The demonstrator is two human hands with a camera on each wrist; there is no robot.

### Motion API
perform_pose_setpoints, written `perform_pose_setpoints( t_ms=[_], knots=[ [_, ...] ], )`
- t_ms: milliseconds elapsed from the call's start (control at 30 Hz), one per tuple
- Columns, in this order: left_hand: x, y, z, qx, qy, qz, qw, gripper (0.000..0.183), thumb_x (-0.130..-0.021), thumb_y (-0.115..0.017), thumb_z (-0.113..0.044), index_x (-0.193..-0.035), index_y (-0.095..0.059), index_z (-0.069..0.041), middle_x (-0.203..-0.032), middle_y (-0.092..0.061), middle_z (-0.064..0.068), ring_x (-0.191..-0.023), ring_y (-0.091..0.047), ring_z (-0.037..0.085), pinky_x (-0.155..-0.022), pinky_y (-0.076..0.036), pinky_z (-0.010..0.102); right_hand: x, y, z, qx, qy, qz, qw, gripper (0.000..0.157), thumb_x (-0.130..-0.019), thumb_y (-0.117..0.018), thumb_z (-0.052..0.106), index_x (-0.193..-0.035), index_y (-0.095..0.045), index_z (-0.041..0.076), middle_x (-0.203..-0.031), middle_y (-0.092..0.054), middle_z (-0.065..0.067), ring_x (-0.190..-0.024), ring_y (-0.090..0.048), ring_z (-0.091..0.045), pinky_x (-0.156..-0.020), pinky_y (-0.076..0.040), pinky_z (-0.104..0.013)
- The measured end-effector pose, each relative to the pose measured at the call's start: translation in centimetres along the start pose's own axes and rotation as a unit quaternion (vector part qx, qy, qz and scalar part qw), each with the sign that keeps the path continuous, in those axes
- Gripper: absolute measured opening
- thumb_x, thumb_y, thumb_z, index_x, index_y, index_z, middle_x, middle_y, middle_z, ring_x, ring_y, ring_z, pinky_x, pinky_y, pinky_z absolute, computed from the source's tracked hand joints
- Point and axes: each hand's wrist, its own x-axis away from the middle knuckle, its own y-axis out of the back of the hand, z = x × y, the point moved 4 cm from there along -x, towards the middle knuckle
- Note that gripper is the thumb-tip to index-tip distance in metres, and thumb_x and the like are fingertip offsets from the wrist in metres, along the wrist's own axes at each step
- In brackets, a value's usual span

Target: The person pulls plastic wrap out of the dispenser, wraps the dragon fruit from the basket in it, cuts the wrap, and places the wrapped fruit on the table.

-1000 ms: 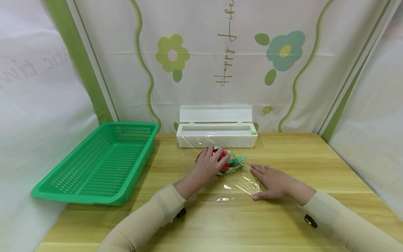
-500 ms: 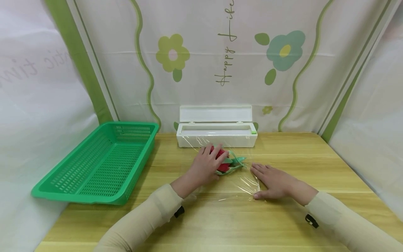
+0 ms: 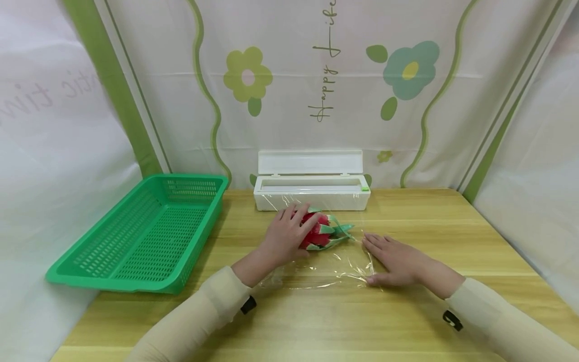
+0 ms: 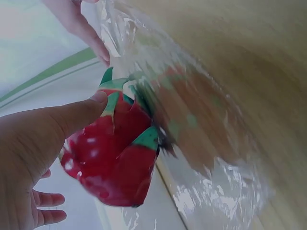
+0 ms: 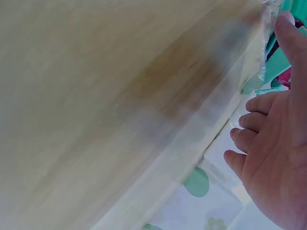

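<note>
Grasping dragon fruit (image 3: 322, 235), left hand (image 3: 284, 232) likely steadies it; right hand (image 3: 395, 262), beside it, fingers straight, apparently anchors film (image 4: 223, 189).

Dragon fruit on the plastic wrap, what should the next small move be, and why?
Probably lift the right edge of the plastic wrap with the right hand and fold it toward the dragon fruit. The fruit lies on the spread wrap with its top uncovered, the left hand is at its left end, and the right hand rests at that edge.
</note>
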Motion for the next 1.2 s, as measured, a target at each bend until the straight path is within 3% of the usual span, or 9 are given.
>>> perform_pose_setpoints(
  t_ms=[133, 300, 467, 667, 1067, 1200],
  knots=[
    [0.7, 0.7, 0.6, 0.013, 0.007, -0.004, 0.9999, 0.103, -0.059, -0.089, -0.054, -0.143, -0.045, -0.015, -0.143, -0.041, 0.017, -0.125, -0.043, 0.038, -0.096, -0.044, 0.048, 0.4, 0.4, 0.1, -0.01, -0.006, -0.006, 1.0, 0.101, -0.087, -0.05, 0.071, -0.149, -0.028, -0.006, -0.154, -0.025, -0.025, -0.139, -0.028, -0.04, -0.11, -0.025, -0.054],
    [1.7, 1.4, 1.4, 0.03, 0.007, -0.034, 0.999, 0.103, -0.057, -0.092, -0.049, -0.142, -0.047, -0.011, -0.142, -0.043, 0.016, -0.123, -0.044, 0.038, -0.094, -0.044, 0.049, 0.9, 1.2, 0.6, -0.005, -0.002, -0.019, 1.0, 0.099, -0.088, -0.051, 0.068, -0.149, -0.028, -0.006, -0.154, -0.026, -0.025, -0.139, -0.029, -0.041, -0.11, -0.026, -0.054],
    [3.1, 2.1, 2.0, 0.017, 0.005, -0.046, 0.9988, 0.103, -0.057, -0.091, -0.05, -0.141, -0.046, -0.01, -0.14, -0.044, 0.018, -0.118, -0.048, 0.039, -0.09, -0.046, 0.049, 1.4, 1.8, 1.2, 0.006, 0.013, -0.047, 0.999, 0.093, -0.09, -0.055, 0.062, -0.148, -0.03, -0.006, -0.154, -0.027, -0.023, -0.138, -0.03, -0.041, -0.109, -0.028, -0.053],
    [5.0, 2.5, 2.5, 0.006, 0.013, -0.017, 0.9997, 0.102, -0.06, -0.089, -0.053, -0.141, -0.045, -0.009, -0.143, -0.043, 0.02, -0.117, -0.049, 0.038, -0.092, -0.047, 0.049, 1.9, 2.0, 2.0, 0.017, 0.034, -0.084, 0.996, 0.089, -0.088, -0.062, 0.057, -0.148, -0.034, -0.003, -0.153, -0.031, -0.019, -0.136, -0.035, -0.038, -0.106, -0.033, -0.053],
    [8.3, 2.5, 2.7, 0.006, 0.041, 0.047, 0.998, 0.102, -0.062, -0.087, -0.054, -0.142, -0.044, -0.009, -0.141, -0.046, 0.021, -0.114, -0.053, 0.037, -0.09, -0.048, 0.05, 2.6, 2.0, 3.5, 0.019, 0.082, -0.104, 0.991, 0.08, -0.088, -0.065, 0.052, -0.141, -0.045, -0.005, -0.144, -0.044, -0.021, -0.129, -0.044, -0.04, -0.101, -0.039, -0.053],
    [9.4, 2.3, 2.6, 0.023, 0.045, 0.062, 0.9968, 0.101, -0.063, -0.086, -0.055, -0.143, -0.044, -0.009, -0.138, -0.048, 0.021, -0.114, -0.054, 0.038, -0.09, -0.048, 0.051, 2.7, 1.8, 3.8, 0.017, 0.084, -0.094, 0.992, 0.075, -0.089, -0.063, 0.052, -0.138, -0.05, -0.004, -0.141, -0.049, -0.02, -0.126, -0.048, -0.04, -0.1, -0.041, -0.053]
  ],
)
